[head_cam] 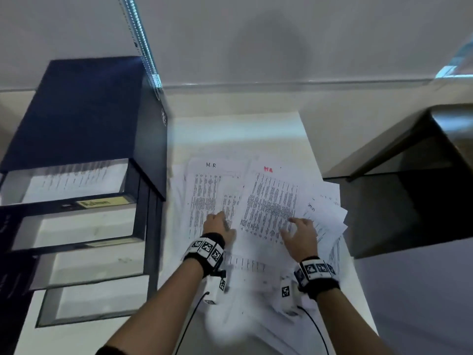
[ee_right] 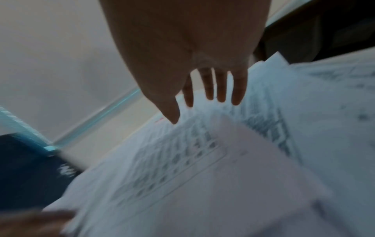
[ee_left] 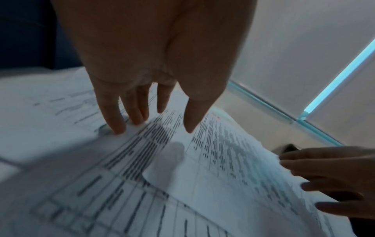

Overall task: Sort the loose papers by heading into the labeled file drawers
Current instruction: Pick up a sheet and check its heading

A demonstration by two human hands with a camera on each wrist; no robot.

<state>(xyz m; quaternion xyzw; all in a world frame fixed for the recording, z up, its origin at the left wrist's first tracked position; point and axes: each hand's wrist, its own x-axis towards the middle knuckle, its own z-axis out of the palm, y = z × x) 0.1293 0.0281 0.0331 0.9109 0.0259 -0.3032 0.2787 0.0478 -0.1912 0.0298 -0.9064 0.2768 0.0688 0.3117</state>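
Loose printed papers [head_cam: 268,208] lie spread over a white table [head_cam: 235,131]. One sheet [head_cam: 212,190] is headed "HR" in black, and beside it another sheet [head_cam: 271,201] has a red heading. My left hand [head_cam: 220,224] rests with straight fingers [ee_left: 117,118] on the black-headed sheet. My right hand [head_cam: 299,234] lies open with spread fingers [ee_right: 221,89] over the red-headed sheet [ee_right: 182,157]. Left of the papers stands a dark blue file drawer unit [head_cam: 84,119]. Its drawers are pulled out in steps; the top drawer [head_cam: 74,183] holds papers and bears a yellow label [head_cam: 102,201].
A dark table or bench [head_cam: 414,175] stands to the right of the white table. A pale wall [head_cam: 256,42] runs behind. Cables [head_cam: 317,329] hang from both wrist bands near the table's front edge.
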